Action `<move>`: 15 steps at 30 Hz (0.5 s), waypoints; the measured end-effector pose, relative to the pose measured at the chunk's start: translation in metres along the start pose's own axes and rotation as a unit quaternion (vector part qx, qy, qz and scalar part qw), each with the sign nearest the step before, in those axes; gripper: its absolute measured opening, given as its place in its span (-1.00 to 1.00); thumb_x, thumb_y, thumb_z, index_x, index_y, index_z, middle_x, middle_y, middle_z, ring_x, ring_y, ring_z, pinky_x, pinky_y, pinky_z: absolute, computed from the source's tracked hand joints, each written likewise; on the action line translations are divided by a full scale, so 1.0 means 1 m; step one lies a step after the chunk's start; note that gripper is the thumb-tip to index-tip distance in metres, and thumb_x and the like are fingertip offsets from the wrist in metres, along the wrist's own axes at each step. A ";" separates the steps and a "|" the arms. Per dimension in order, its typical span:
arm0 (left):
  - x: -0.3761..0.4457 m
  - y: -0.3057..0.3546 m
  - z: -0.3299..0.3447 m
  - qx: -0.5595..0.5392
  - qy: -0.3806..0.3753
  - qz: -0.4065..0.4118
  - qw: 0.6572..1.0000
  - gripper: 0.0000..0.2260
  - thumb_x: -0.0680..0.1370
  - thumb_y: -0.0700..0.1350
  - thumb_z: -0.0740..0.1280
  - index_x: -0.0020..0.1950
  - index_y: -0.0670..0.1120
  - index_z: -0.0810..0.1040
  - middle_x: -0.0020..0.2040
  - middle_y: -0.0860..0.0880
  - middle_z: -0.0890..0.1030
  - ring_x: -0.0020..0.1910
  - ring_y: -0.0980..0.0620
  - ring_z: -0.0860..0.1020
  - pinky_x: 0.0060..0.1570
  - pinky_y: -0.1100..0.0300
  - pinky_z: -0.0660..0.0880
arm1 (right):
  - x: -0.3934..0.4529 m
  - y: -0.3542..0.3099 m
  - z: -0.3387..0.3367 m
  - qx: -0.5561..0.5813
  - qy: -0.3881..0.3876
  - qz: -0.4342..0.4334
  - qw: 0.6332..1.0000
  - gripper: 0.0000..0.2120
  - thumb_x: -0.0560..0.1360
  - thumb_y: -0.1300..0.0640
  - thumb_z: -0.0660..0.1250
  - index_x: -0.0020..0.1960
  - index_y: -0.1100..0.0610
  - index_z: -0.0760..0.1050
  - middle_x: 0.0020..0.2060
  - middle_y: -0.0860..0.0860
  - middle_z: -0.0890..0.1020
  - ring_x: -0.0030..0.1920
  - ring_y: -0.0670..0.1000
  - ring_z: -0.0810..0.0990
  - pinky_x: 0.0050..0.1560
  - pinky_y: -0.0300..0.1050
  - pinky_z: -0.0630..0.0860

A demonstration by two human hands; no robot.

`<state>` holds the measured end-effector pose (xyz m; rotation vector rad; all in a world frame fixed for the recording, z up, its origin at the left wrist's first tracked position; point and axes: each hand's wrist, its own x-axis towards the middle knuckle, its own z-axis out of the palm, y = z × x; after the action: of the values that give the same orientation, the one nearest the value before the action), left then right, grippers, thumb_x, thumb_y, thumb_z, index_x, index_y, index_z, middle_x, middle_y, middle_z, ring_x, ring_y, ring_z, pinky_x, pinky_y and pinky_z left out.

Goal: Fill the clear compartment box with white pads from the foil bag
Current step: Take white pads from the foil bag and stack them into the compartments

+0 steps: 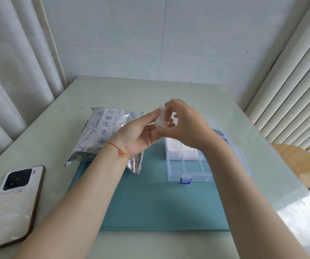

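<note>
Both your left hand [137,133] and right hand [184,124] pinch white pads [162,117] mid-frame; the clear compartment box [187,171] holds pads in back cells; front cells remain empty

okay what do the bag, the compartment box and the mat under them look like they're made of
Bag: crinkled metallic foil, shiny silver with printed blue icons, sharp creases catching light.
Box: clear hard plastic, glossy; you see the dividers and the mat through it. Its latch looks like blue plastic.
Mat: matte teal, soft-looking, possibly felt or faux leather; hard to tell.
</note>
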<state>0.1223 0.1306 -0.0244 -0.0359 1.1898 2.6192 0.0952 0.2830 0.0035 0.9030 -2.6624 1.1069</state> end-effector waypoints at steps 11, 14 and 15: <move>0.002 -0.001 0.000 -0.002 0.005 0.005 1.000 -0.80 0.50 -0.10 0.32 -0.04 -0.20 0.66 -0.09 -0.14 0.68 -0.15 -0.01 0.68 -0.29 0.25 0.58 | 0.000 -0.001 0.002 -0.016 0.003 -0.011 1.000 -0.61 0.29 0.00 0.58 -0.18 0.10 0.38 -0.14 0.02 0.56 -0.14 0.05 0.54 -0.01 -0.04 0.47; 0.003 -0.002 0.001 -0.006 0.007 0.005 1.000 -0.81 0.51 -0.11 0.32 -0.03 -0.21 0.64 -0.10 -0.14 0.68 -0.18 -0.01 0.68 -0.30 0.25 0.59 | 0.000 -0.001 0.002 -0.021 0.000 -0.009 1.000 -0.61 0.29 -0.01 0.58 -0.19 0.10 0.39 -0.15 0.02 0.55 -0.14 0.06 0.54 -0.03 -0.05 0.47; 0.003 -0.002 0.001 -0.006 0.011 0.003 1.000 -0.82 0.55 -0.12 0.30 -0.04 -0.21 0.63 -0.14 -0.14 0.68 -0.20 0.00 0.68 -0.31 0.26 0.59 | 0.000 0.000 0.003 -0.024 -0.002 -0.009 1.000 -0.61 0.30 -0.01 0.58 -0.20 0.11 0.39 -0.15 0.03 0.54 -0.13 0.07 0.54 -0.03 -0.03 0.47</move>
<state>0.1200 0.1339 -0.0256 -0.0643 1.1842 2.6371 0.0960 0.2811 0.0018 0.9191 -2.6672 1.0328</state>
